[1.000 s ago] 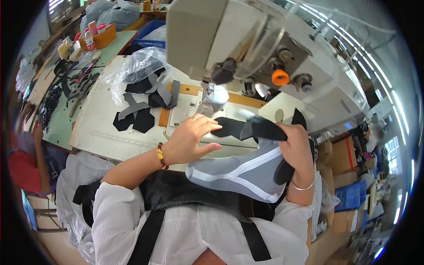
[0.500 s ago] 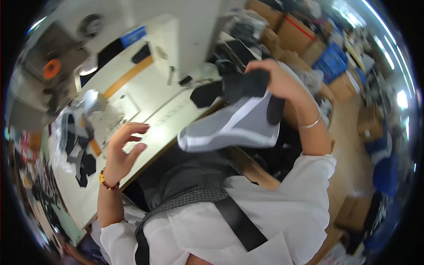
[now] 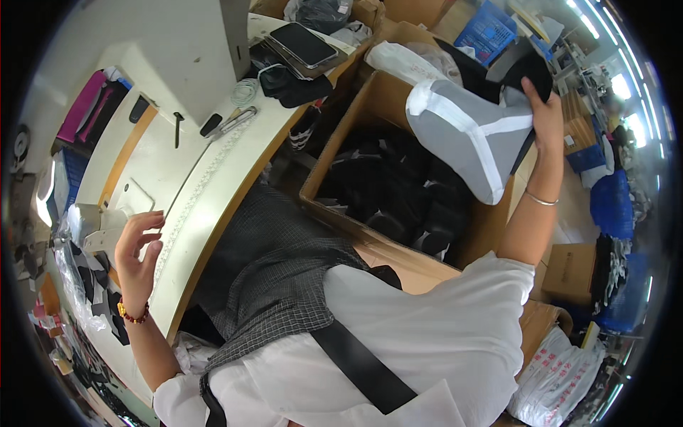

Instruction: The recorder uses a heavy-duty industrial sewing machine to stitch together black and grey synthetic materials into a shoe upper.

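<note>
My right hand (image 3: pixel 545 117) grips the black cuff of a sock-like shoe upper (image 3: pixel 455 117), grey with white tape along its seams. It hangs above an open cardboard box (image 3: pixel 366 238), toe pointing left. Inside the box lies a heap of black fabric pieces (image 3: pixel 377 181) with small pale bits among them. My left hand (image 3: pixel 139 252) is raised over the white sewing table (image 3: pixel 181 235), near the machine's needle area. Its fingers are apart and slightly bent, with nothing in them.
A sewing machine head (image 3: pixel 174 53) stands on the table. Small scissors (image 3: pixel 235 121), a phone (image 3: pixel 304 44) and a black cloth item (image 3: pixel 292 87) lie at its far end. Black scraps (image 3: pixel 96 285) rest at the left. A blue crate (image 3: pixel 486 32) is beyond the box.
My right hand has carried the shoe upper rightward, from beside the table to over the box. The view has turned right, bringing the box's contents into sight. My left hand stays empty over the table.
</note>
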{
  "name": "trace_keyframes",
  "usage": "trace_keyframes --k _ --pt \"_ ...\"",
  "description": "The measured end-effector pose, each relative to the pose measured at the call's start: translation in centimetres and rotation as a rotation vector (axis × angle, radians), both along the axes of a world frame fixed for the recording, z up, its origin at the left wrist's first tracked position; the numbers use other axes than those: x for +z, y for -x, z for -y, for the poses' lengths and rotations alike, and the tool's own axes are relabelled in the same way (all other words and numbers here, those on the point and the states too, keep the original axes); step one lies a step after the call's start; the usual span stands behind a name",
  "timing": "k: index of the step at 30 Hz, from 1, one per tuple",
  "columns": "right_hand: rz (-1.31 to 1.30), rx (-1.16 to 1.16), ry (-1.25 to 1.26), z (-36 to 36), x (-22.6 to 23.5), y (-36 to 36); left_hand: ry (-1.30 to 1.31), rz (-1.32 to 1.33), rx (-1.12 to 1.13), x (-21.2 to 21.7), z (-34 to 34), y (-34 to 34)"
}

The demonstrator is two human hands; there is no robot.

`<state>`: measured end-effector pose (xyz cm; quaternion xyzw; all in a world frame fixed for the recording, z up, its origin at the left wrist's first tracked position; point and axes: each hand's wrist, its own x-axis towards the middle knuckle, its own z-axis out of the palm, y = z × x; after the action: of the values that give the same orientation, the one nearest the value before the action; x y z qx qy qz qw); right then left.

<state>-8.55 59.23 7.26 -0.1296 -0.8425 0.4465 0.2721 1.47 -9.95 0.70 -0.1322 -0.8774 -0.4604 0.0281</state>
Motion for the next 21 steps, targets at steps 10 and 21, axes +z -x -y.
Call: trace_keyframes --k 10,21 --pt "0.107 -0.039 0.212 -2.5 -7.3 -0.2 -0.007 0.077 0.047 -1.6 2.3 -0.3" --pt "0.154 0.067 -0.652 0.2 -27.0 13.8 0.265 0.022 0.252 -3.2 -0.8 -4.2"
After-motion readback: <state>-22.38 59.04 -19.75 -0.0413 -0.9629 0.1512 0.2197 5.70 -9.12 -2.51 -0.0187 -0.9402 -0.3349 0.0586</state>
